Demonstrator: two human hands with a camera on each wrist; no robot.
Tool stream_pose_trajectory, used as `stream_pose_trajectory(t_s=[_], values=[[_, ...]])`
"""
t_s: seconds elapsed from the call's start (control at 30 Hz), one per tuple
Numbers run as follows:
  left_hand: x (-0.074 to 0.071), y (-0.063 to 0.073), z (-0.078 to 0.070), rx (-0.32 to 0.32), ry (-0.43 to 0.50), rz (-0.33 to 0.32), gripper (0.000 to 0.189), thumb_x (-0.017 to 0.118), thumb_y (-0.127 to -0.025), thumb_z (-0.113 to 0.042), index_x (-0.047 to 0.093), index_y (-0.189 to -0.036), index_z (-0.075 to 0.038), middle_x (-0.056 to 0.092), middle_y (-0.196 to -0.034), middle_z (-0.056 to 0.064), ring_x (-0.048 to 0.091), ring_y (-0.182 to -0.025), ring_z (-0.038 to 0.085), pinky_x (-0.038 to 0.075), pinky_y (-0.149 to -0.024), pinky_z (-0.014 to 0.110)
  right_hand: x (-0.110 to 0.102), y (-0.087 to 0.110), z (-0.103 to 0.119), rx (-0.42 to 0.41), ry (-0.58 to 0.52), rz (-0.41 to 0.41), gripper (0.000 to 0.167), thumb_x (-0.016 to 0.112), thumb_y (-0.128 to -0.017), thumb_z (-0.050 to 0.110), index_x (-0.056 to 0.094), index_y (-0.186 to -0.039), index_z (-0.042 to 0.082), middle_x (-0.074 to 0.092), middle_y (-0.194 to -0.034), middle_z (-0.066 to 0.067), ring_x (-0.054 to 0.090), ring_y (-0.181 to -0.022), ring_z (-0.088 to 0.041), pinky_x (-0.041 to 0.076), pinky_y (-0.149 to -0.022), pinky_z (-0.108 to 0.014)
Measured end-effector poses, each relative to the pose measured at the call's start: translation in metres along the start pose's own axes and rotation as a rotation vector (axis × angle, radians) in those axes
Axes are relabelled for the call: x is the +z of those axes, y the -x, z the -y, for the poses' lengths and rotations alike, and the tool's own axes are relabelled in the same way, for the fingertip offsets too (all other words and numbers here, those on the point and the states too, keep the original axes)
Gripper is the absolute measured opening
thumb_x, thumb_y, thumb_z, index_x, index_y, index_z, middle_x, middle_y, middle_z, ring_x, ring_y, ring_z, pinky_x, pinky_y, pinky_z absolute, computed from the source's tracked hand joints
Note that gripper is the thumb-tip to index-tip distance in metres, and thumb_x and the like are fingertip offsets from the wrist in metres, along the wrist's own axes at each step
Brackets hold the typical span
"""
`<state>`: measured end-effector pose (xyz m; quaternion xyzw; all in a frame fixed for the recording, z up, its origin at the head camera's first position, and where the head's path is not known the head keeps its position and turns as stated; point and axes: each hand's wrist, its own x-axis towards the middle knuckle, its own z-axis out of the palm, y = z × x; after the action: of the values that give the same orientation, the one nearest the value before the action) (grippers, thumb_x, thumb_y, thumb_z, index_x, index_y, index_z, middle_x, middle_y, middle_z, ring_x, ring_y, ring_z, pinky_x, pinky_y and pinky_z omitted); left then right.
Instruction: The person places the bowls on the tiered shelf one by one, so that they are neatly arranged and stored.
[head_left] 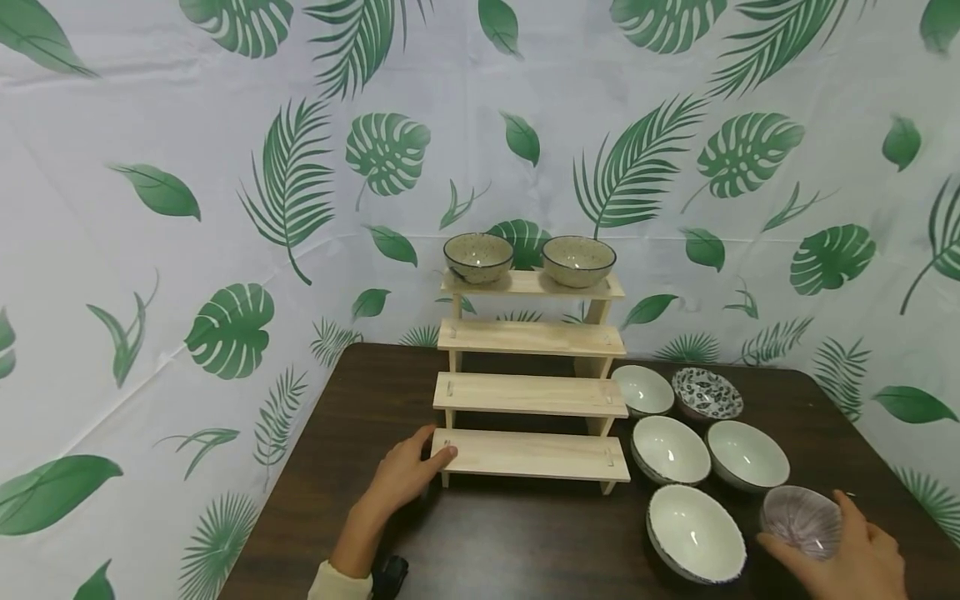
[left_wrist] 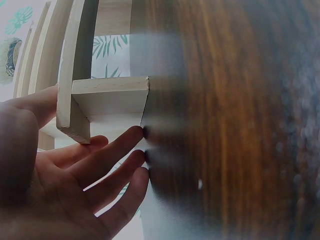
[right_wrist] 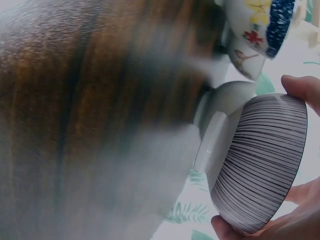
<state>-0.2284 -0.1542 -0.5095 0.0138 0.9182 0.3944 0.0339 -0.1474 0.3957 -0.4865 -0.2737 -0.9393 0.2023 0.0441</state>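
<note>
A wooden stepped rack (head_left: 532, 454) with several shelves stands mid-table. My left hand (head_left: 405, 467) holds the left end of its lowest shelf, thumb on top. In the left wrist view the index finger of that hand (left_wrist: 75, 175) reaches under the board (left_wrist: 75, 115), and the other fingertips touch the tabletop. My right hand (head_left: 855, 550) grips a purplish bowl (head_left: 799, 518) by its rim, thumb and fingers on opposite sides. Thin dark stripes cover that bowl's outside (right_wrist: 265, 160). Whether its foot touches the table I cannot tell.
Two speckled bowls (head_left: 478, 260) with dark rims sit on the top shelf. Right of the rack stand several white bowls (head_left: 696, 533) and a black-and-white patterned bowl (head_left: 707, 393). A leaf-print cloth (head_left: 525, 192) hangs behind the dark table (head_left: 510, 533).
</note>
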Motion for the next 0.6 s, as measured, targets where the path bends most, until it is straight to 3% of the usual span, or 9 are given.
stream_pose_trajectory(t_s=[0.33,0.43,0.6], values=[[-0.001,0.001,-0.002,0.003,-0.007,-0.006,0.074,0.06,-0.099,-0.055,0.049,-0.151,-0.003,0.061,-0.142,0.026,0.06,-0.128,0.047,0.046,-0.102,0.067,-0.014,0.013,0.015,0.023,0.009,0.002,0.13,0.086,-0.069,0.06,0.016,-0.16,-0.003,0.028,-0.143,-0.048,0.027,-0.133,-0.067,0.035,-0.103,-0.078],[-0.001,0.002,-0.002,0.005,-0.003,-0.005,0.074,0.06,-0.099,-0.055,0.049,-0.151,-0.003,0.061,-0.143,0.026,0.06,-0.128,0.047,0.046,-0.102,0.067,-0.018,0.018,0.021,-0.012,-0.017,-0.025,0.127,0.086,-0.069,0.06,0.021,-0.159,-0.003,0.031,-0.142,-0.047,0.03,-0.131,-0.068,0.037,-0.099,-0.079],[-0.001,0.002,-0.003,0.005,0.001,-0.003,0.074,0.06,-0.099,-0.055,0.049,-0.151,-0.003,0.061,-0.143,0.025,0.06,-0.129,0.047,0.046,-0.103,0.067,-0.022,0.026,0.029,-0.145,-0.058,-0.111,0.118,0.086,-0.072,0.058,0.031,-0.153,-0.008,0.041,-0.136,-0.046,0.04,-0.121,-0.065,0.038,-0.092,-0.079]])
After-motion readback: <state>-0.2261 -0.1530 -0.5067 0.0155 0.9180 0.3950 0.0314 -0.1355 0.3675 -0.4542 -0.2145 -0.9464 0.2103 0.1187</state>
